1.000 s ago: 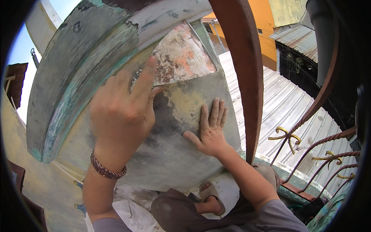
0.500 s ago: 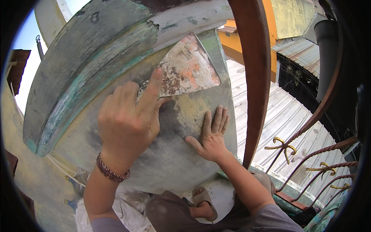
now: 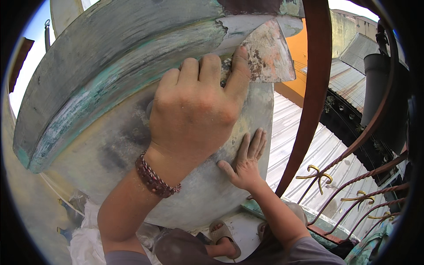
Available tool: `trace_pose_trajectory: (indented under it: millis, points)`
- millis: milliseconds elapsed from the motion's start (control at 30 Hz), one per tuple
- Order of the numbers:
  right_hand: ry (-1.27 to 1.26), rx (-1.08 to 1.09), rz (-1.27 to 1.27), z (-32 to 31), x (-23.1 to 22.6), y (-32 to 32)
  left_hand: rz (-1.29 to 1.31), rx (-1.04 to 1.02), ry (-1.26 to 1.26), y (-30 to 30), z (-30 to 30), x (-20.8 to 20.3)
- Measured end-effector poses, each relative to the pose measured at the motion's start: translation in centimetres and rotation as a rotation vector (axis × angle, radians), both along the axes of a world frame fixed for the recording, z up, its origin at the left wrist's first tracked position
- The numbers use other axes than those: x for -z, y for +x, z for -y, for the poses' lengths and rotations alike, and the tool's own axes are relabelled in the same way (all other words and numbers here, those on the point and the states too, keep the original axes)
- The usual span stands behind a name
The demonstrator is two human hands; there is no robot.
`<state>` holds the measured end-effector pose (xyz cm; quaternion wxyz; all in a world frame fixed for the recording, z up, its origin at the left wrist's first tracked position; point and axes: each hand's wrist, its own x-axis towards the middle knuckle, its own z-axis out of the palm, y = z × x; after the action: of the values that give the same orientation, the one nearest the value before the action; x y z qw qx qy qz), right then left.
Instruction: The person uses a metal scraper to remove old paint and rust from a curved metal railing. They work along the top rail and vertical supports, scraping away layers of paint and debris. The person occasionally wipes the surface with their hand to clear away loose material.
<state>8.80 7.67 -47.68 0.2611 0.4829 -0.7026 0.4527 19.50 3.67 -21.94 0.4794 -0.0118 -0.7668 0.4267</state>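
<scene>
Pillar face (image 3: 194, 194), big curved grey concrete w/ a weathered green-streaked moulding band (image 3: 110, 79) across the top, fills most of the view. Reads as scraping/skimming work: the lower face looks smooth, grey and mostly bare, while the band above carries patchy green and white residue, so I'd judge the lower part largely done and the band plus top edge left to do. Rust-red curved railing bar (image 3: 316, 88) runs down the right side, w/ corrugated metal roof (image 3: 327, 150) well below beyond it.

Left hand (image 3: 194, 115) is up near the top of the face, fingers clenched round the scraper's handle, index finger laid along the blade. Right hand (image 3: 245, 161) lies flat and open on the lower face, fingers spread, grasping nothing. Scraper blade (image 3: 267, 53), wide, stained rust and white, sits against the pillar's upper right edge just under the band.

Handle is hidden inside the fist. Pillar top is cut off by the frame. Can't tell if the blade edge actually bites the surface.
</scene>
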Motion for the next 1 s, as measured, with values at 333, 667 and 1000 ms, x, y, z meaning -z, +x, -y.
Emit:
trace_pose_trajectory:
  millis: [333,667,1000]
  points:
    - [-0.24,-0.416,0.345,-7.9,-7.0,4.9,-0.177,0.295,0.75,3.4,-1.8,11.2]
    - [-0.188,-0.666,0.52,-14.3,-5.9,7.1,-0.072,1.302,2.056,1.8,-9.9,14.3]
    - [-0.533,-0.549,0.874,-19.2,-5.5,0.7,-0.005,1.045,1.573,-3.6,-10.6,14.7]
